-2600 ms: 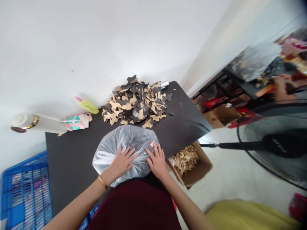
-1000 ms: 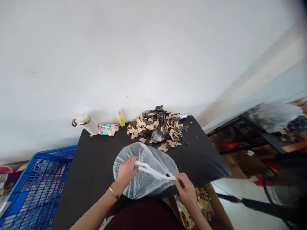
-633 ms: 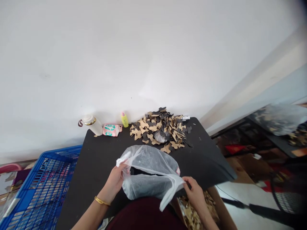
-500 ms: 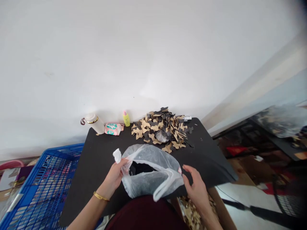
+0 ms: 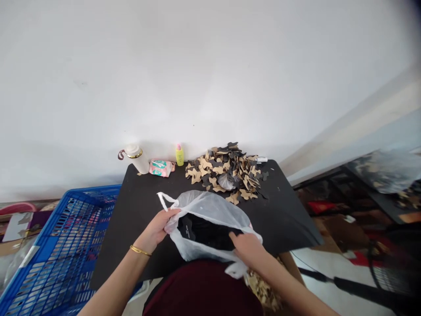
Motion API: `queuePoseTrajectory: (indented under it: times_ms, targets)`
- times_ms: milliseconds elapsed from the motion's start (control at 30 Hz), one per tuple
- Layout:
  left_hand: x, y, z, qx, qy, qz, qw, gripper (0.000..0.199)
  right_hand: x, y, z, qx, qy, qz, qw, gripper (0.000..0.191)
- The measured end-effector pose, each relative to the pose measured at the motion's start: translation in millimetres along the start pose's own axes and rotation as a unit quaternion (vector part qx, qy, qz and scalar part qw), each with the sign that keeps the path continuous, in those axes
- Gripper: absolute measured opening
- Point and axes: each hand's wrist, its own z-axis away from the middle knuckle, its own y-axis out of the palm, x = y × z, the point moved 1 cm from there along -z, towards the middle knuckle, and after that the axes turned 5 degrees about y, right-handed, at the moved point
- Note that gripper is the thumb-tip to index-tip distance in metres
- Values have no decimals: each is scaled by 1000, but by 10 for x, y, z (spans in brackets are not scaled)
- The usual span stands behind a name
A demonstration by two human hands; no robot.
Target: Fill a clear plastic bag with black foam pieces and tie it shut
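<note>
A white translucent plastic bag [image 5: 226, 210] lies over the near part of the black table, its mouth spread wide. Black items [image 5: 207, 232] show inside, one with small pale print; I cannot make out their kind. My left hand [image 5: 161, 226], with a gold bracelet at the wrist, is closed on the bag's left rim beside a loop handle. My right hand [image 5: 248, 248] reaches over the right rim into the mouth; its fingers are partly hidden, and whether they grip anything is unclear.
Flat black and tan cut pieces [image 5: 226, 169] are heaped at the back of the table [image 5: 286, 215]. A white flask [image 5: 140, 160], a pink wipes pack [image 5: 161, 167] and a yellow bottle [image 5: 179, 156] line the wall. A blue crate [image 5: 62, 228] stands left; a box of tan pieces [image 5: 263, 289] sits low right.
My right hand has moved from outside the bag's right edge to inside its mouth. The opening is wider, with more of the black contents showing. My left hand keeps its hold.
</note>
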Motion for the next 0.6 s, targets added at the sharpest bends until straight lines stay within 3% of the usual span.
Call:
queuePoseTrajectory:
  times_ms: [67,133,267,433,600]
  targets:
    - [-9,-96,-67,5,-14,3,1000,21,-323,39,379,24,-35,35,998,46]
    - [9,-177,-144,9,-21,-2,1000,22,-652,142,648,56,-1,50,997,46]
    - [150,-322,-239,21,-11,-41,999,32,-1076,445,790,49,73,-95,992,36]
    - [167,-639,-408,-23,67,-121,990,43,-905,687,734,-8,37,-320,947,31]
    - [-27,-860,-1069,-105,117,-288,944,40,-696,779,773,-61,31,-331,941,33]
